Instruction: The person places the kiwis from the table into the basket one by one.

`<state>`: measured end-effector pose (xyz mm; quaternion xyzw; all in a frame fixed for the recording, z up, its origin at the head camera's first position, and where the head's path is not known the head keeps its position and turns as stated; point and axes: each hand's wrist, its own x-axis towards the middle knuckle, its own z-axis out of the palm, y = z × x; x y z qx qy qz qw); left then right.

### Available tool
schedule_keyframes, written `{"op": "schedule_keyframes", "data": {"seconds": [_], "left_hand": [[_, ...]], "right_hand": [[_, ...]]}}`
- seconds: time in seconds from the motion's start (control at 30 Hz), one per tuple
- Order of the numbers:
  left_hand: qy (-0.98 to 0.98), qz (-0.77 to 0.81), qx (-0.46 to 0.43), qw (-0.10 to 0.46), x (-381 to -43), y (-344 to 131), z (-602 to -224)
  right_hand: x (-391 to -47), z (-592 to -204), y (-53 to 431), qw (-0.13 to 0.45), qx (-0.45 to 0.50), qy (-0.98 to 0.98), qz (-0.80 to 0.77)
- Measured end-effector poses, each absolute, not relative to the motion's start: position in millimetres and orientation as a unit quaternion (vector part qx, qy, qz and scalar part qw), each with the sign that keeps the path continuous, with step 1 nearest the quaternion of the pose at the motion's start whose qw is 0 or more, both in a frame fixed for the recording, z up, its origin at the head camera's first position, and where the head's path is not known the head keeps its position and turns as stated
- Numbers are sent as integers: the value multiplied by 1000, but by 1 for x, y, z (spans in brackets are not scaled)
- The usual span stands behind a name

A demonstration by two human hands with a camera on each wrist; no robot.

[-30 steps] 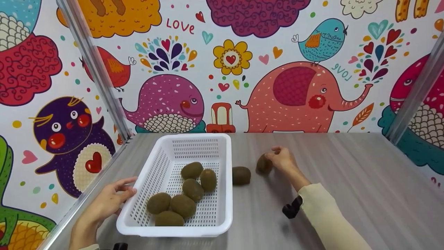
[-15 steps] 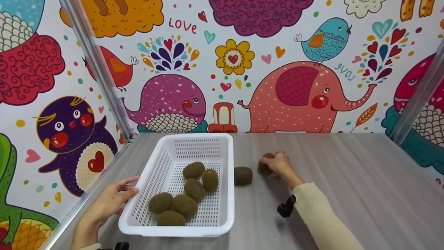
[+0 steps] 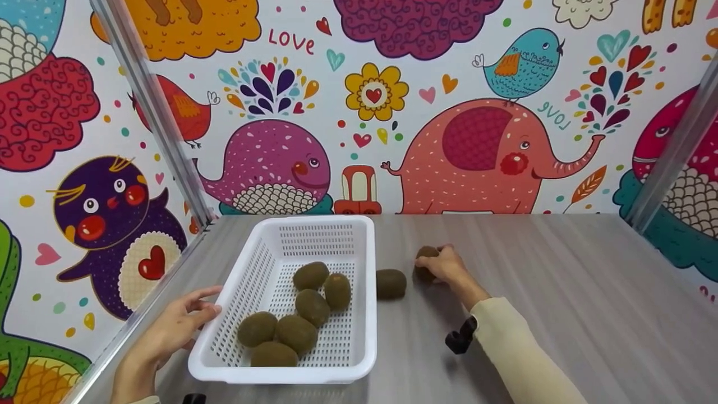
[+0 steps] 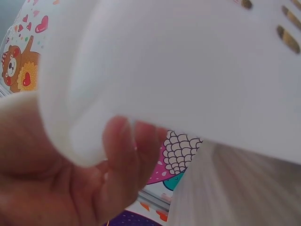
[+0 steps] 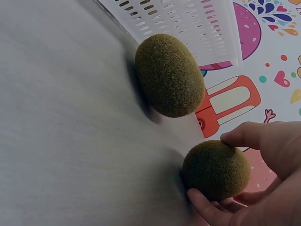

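On the table stands a white perforated plastic basket with several brown fuzzy kiwis inside. My left hand grips its left rim; in the left wrist view the fingers curl around and under the basket's edge. Right of the basket, my right hand holds a kiwi, thumb on one side and fingers on the other. That kiwi appears to rest on or just above the table. Between it and the basket lies another loose kiwi, close to the basket wall.
The grey wood-grain table reaches back to a wall with printed cartoon animals. Metal posts stand at the back corners. A black wrist device sits at the right sleeve.
My right hand has lowered its thumb onto the farther kiwi and closed around it, shifting slightly left. The left hand and basket stay in place.
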<state>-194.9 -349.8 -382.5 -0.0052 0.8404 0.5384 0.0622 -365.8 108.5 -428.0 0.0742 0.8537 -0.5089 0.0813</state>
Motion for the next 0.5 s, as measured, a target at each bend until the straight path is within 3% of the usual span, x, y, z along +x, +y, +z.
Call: {"op": "schedule_keyframes", "data": {"seconds": [0.5], "left_hand": [[839,540,-2,71,-195,-351,-383]], "right_hand": [[-356,-404,107,91,48,813,-573]]}}
